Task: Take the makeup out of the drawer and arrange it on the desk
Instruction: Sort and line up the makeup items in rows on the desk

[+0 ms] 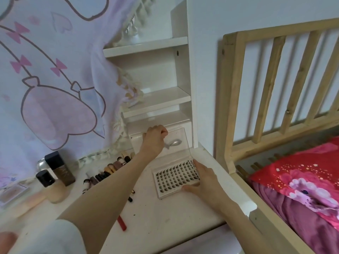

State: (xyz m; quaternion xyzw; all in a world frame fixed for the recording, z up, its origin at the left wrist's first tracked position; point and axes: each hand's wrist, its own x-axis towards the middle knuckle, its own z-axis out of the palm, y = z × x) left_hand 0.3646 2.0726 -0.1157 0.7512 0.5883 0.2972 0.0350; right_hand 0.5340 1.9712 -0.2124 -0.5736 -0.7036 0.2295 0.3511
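I see the left hand (pixel 155 139) up at the small white drawer with the silver fish-shaped pull (pixel 174 143), fingers curled in a fist at its top edge; can't tell if it grips the drawer front or the raised clear lid (pixel 166 138) of the lash case. My guess is it's propping that lid open. Right hand (pixel 203 182) grasps the clear plastic false-eyelash case with rows of dark lash clusters (pixel 175 176) at its right near corner, thumb under the near edge, fingers along the side, probably steadying it flat on the white desk (pixel 165 213) so it can be squared up. Case sits just in front of the drawer, right of the row of makeup brushes and pencils (pixel 108 171), laid side by side. Further left stand a tall brown bottle with black cap (pixel 61 168) and a short black-capped beige bottle (pixel 50 186). A red pencil (pixel 122 223) lies loose near the desk front. Arranging looks well along.
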